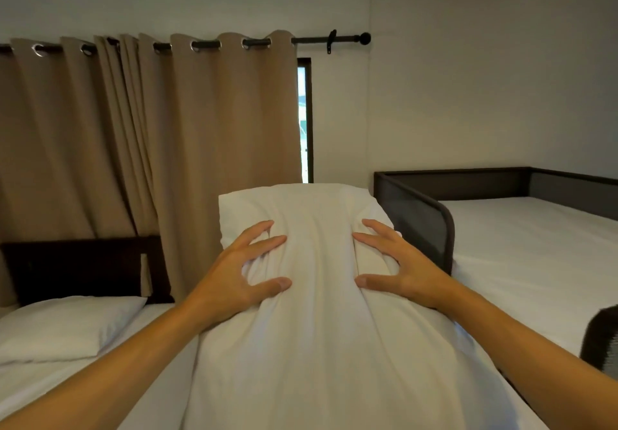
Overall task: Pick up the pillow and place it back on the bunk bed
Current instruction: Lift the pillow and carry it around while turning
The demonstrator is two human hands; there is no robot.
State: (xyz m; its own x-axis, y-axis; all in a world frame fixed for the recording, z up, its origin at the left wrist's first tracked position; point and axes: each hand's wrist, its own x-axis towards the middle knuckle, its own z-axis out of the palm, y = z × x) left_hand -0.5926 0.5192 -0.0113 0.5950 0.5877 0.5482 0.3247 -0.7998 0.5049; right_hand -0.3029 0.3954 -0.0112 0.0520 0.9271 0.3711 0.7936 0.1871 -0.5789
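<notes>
A large white pillow (317,296) is held up in front of me, filling the lower middle of the head view. My left hand (240,272) grips its left side with fingers dug into the fabric. My right hand (398,262) grips its right side the same way. To the right lies the bunk bed (414,209), a white mattress behind a dark padded guard rail, at about the height of my hands. The pillow's right edge is close to the rail's rounded end.
A lower bed (40,386) with a second white pillow (63,326) and a dark headboard (80,266) is at left. Beige curtains (150,149) hang behind, with a narrow window strip (305,118). A dark object (600,339) shows at the right edge.
</notes>
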